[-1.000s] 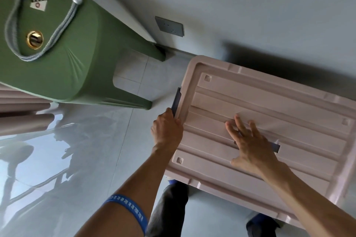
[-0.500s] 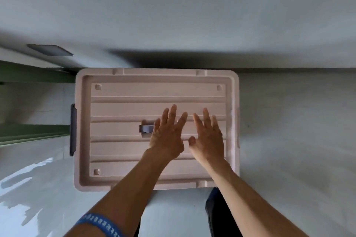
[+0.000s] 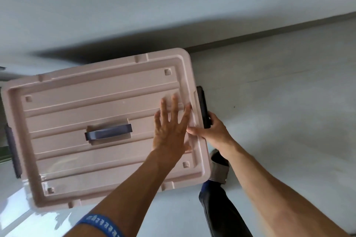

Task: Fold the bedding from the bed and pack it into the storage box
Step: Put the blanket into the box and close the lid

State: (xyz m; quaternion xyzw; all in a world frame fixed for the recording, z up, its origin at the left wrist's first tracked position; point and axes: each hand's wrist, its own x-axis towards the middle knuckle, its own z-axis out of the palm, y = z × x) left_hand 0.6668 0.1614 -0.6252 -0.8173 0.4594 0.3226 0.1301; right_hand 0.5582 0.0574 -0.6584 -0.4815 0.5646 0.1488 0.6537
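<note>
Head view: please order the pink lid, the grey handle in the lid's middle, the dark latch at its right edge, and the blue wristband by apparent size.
1. Pink lid, by far.
2. Grey handle.
3. Dark latch and blue wristband: unsure; the wristband is nearer the camera and the right hand partly covers the latch.

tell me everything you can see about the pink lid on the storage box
The pink lid looks like glossy moulded plastic, a rounded rectangle with raised ribs, small square dimples near its corners and a grey handle recessed at its centre. It lies closed on the box by the wall. The left hand presses flat on its right part, while the right hand grips the dark latch at its right edge.
</note>
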